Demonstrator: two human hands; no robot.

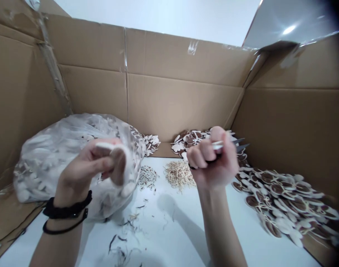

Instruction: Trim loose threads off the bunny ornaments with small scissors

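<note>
My left hand (94, 161), with black bands at the wrist, pinches a brown and white flat piece (119, 165) in front of the clear plastic bag (55, 159). The piece is blurred. My right hand (212, 157) is closed in a fist around a small pair of scissors (241, 144), whose blades point to the right, away from the piece. Something small and white (218, 145) shows between the fingers; I cannot make out whether it belongs to the scissors. The two hands are apart, both raised over the white table (169, 237).
Cardboard walls (180, 100) enclose the back and sides. Brown and white pieces pile up at the right (286, 200) and at the back (191, 139). A heap of pale strips (179, 174) and one of small dark-and-white bits (148, 177) lie mid-table. Dark scraps (122, 254) lie near the front.
</note>
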